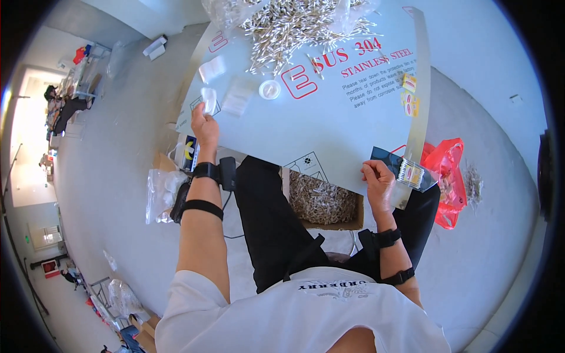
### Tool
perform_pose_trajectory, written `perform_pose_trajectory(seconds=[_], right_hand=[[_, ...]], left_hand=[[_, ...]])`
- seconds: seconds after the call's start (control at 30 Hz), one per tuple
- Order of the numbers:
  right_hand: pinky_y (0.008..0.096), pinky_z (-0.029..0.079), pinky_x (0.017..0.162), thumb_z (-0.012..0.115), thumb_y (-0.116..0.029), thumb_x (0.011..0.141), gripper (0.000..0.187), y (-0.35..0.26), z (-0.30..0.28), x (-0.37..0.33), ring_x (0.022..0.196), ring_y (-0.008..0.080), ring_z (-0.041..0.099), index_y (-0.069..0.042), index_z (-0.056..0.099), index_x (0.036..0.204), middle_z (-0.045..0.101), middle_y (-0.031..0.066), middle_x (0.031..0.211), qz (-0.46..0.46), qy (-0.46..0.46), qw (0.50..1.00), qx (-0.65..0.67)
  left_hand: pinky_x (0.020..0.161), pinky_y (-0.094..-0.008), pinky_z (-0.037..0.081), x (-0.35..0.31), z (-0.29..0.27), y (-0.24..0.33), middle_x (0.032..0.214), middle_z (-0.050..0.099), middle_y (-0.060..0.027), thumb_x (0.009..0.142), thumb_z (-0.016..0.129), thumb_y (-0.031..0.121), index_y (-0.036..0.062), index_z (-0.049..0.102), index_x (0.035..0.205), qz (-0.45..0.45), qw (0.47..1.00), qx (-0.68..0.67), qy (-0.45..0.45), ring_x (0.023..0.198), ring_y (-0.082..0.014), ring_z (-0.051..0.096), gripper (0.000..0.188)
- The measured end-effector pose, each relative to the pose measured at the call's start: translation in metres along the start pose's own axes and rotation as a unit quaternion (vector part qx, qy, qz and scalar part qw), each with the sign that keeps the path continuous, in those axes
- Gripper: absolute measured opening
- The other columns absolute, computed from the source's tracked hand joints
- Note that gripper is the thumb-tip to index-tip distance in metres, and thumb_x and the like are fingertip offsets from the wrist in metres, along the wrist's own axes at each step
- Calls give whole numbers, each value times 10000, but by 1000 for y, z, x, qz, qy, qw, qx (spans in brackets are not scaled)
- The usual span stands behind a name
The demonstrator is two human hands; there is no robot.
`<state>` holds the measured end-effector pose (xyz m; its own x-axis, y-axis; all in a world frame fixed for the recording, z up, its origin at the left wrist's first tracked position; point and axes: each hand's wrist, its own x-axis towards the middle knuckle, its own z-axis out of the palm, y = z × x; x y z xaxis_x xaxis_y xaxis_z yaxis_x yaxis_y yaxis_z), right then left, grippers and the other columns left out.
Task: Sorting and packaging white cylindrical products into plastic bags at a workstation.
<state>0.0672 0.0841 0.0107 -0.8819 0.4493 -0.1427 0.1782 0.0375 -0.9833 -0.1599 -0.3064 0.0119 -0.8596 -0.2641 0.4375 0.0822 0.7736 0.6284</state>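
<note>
Pale worktop (253,132) is carrying loose swabs (288,35), far side; left hand (205,126) is pinching white packet (208,101), left; right hand (379,179) is curling nearly closed beside swab pack (411,174), near right, hold unclear.

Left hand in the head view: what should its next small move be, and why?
Probably bring the small white piece toward the right hand: the left hand's fingertips are at it, and the right hand is beside a clear packet of cotton swabs.
</note>
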Motion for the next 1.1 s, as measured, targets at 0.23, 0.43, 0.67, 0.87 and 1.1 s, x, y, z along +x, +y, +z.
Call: perform_pose_trajectory(seconds=[0.23, 0.43, 0.67, 0.87, 1.1], right_hand=[[234, 437, 569, 625, -21, 873, 47, 1, 1, 42, 613, 73, 509, 26, 626, 881, 598, 40, 715, -90, 54, 988, -114], [251, 460, 597, 637, -9, 847, 48, -13, 22, 89, 633, 113, 541, 10, 620, 887, 597, 67, 772, -143, 39, 980, -131], [359, 508, 639, 651, -2, 777, 116, -3, 29, 103, 720, 286, 614, -50, 606, 872, 584, 88, 869, -239, 100, 922, -287], [366, 504, 640, 652, 8, 768, 116, -8, 29, 103, 739, 290, 612, -65, 605, 845, 581, 77, 850, -219, 90, 935, -265], [363, 498, 621, 654, 14, 766, 114, -12, 30, 105, 726, 283, 605, -66, 598, 825, 578, 74, 839, -216, 83, 944, -236]], left_hand=[[984, -460, 394, 13, 41, 54, 1143, 615, -138, 739, 682, 94, 44, 620, 1055, 222, 970, 80, 54, 1161, -377, 502, 326], [962, -435, 420, 36, 95, 130, 1092, 615, -138, 730, 688, 76, 46, 634, 1010, 216, 966, -62, -129, 1090, -343, 534, 286], [1022, -601, 352, 80, 168, 207, 1468, 328, -180, 689, 745, 190, 198, 446, 1375, 218, 933, 104, -268, 1350, -405, 295, 748], [934, -676, 405, 95, 222, 227, 1466, 311, -176, 673, 770, 201, 306, 364, 1420, 255, 920, 210, -212, 1333, -435, 311, 857], [847, -441, 522, 119, 233, 227, 1099, 601, -122, 683, 752, 134, 190, 675, 1119, 327, 926, 133, -133, 1064, -353, 545, 446]])
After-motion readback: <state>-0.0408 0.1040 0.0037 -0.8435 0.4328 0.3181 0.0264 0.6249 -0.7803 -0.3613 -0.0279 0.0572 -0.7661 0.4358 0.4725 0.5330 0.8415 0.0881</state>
